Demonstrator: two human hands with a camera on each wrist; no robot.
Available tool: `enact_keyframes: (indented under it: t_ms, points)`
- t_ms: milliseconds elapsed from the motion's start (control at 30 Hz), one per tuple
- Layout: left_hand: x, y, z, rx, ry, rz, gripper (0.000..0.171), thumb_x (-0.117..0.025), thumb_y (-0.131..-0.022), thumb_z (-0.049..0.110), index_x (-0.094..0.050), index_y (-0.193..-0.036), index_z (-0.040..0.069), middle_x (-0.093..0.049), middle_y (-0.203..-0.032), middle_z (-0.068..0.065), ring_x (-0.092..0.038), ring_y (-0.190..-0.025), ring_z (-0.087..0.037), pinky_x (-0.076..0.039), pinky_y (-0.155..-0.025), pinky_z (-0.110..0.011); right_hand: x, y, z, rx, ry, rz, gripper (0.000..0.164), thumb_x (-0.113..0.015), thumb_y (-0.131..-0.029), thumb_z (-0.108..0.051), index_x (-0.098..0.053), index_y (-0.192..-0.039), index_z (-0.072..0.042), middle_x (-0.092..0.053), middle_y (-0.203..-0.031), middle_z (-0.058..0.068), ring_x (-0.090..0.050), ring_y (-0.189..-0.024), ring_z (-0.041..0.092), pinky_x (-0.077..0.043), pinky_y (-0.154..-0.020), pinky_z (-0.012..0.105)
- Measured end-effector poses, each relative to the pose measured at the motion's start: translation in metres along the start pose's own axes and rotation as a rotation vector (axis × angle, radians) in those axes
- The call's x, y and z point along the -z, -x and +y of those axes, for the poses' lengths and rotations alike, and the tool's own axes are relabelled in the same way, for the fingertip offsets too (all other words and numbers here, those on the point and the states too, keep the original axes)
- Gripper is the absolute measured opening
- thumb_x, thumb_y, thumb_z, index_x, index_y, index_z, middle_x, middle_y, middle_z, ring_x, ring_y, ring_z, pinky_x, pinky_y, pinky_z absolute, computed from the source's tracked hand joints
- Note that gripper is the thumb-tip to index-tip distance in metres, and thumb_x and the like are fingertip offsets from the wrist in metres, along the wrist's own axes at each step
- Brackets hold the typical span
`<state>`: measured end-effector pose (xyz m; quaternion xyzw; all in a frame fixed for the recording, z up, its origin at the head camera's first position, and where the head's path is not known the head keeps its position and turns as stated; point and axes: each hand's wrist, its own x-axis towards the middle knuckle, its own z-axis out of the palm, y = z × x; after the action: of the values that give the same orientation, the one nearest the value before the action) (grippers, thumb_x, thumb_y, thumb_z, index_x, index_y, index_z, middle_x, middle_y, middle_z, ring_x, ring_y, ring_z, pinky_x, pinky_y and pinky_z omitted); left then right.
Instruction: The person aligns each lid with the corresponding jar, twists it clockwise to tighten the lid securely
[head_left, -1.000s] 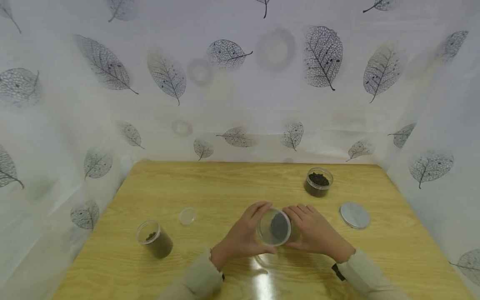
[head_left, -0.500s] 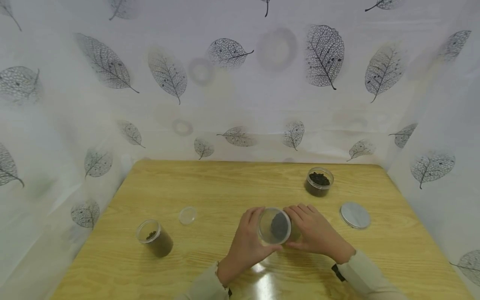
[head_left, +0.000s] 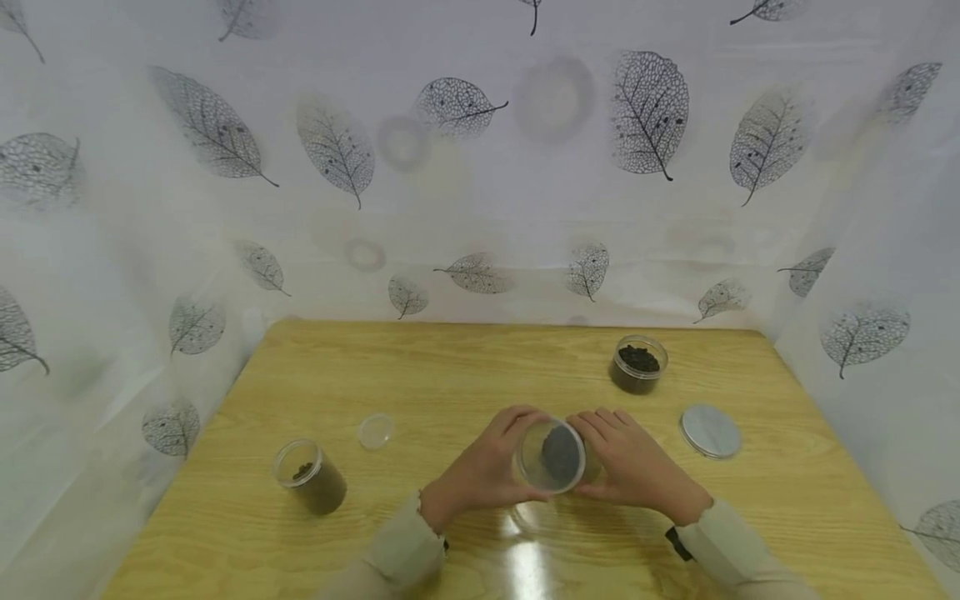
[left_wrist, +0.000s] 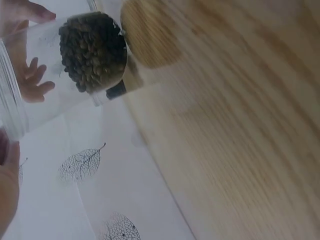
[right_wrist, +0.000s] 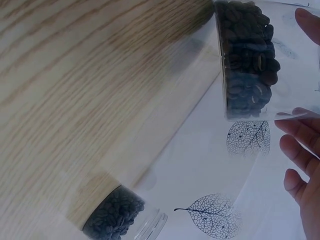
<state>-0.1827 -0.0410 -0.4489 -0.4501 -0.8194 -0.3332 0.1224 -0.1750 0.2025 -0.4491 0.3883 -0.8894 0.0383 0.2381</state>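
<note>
A clear jar [left_wrist: 92, 52] partly filled with dark coffee beans stands in front of me, between my two hands. A translucent lid [head_left: 551, 454] covers its top. My left hand [head_left: 483, 467] grips the lid at the rim, thumb on the near side and fingers on the far side. On the right side of the jar, my right hand [head_left: 630, 462] holds its wall, with the fingertips wrapping the far edge. The beans lie in the bottom part of the jar, as the right wrist view also shows. Part of the jar wall is hidden by the right hand.
An uncovered jar of beans [head_left: 311, 483] stands at left, with a small clear lid [head_left: 375, 432] behind it to the right. At right are a low, uncovered jar of beans [head_left: 636, 367] and a silver lid [head_left: 710, 431]. A leaf-printed curtain [head_left: 480, 208] surrounds the table [head_left: 450, 367].
My left hand turned round the lid toward the near side, then back to about its earlier position. The right hand and the jar stay nearly in place.
</note>
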Motion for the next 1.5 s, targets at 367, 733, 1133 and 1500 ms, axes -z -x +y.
enact_keyframes:
  t_ms: [367, 733, 1133, 1500]
  points:
    - [-0.003, 0.003, 0.001, 0.032, -0.022, 0.013, 0.113, -0.089, -0.054, 0.042, -0.030, -0.144, 0.007, -0.039, -0.136, -0.010, -0.041, -0.126, -0.021, -0.046, -0.102, -0.033, 0.001, 0.000, -0.003, -0.018, 0.011, -0.006, 0.093, -0.081, -0.050, -0.062, -0.057, -0.118, -0.004, -0.063, -0.107, 0.004, -0.057, -0.095, 0.018, -0.050, -0.079, 0.035]
    - [-0.016, 0.005, 0.024, 0.169, -0.148, 0.154, 0.105, -0.088, -0.056, 0.045, -0.039, -0.137, 0.000, -0.046, -0.128, -0.012, -0.049, -0.118, -0.023, -0.052, -0.093, -0.032, 0.003, -0.001, -0.007, -0.040, 0.051, -0.016, 0.092, -0.081, -0.049, -0.062, -0.058, -0.116, -0.004, -0.064, -0.106, 0.005, -0.057, -0.093, 0.018, -0.048, -0.074, 0.034]
    - [-0.009, 0.004, 0.001, 0.029, -0.074, 0.066, 0.099, -0.088, -0.059, 0.037, -0.038, -0.137, 0.003, -0.042, -0.132, -0.009, -0.044, -0.123, -0.020, -0.046, -0.100, -0.030, 0.004, -0.004, -0.003, -0.026, 0.030, -0.013, 0.090, -0.083, -0.049, -0.056, -0.057, -0.117, -0.004, -0.062, -0.109, 0.006, -0.057, -0.097, 0.021, -0.049, -0.079, 0.037]
    - [0.004, -0.001, -0.013, -0.101, -0.071, -0.045, 0.100, -0.088, -0.060, 0.034, -0.035, -0.139, 0.004, -0.040, -0.135, -0.009, -0.041, -0.127, -0.020, -0.041, -0.106, -0.027, 0.003, -0.006, -0.001, -0.010, 0.017, -0.031, 0.090, -0.083, -0.052, -0.056, -0.056, -0.120, -0.003, -0.062, -0.111, 0.008, -0.058, -0.100, 0.022, -0.050, -0.083, 0.039]
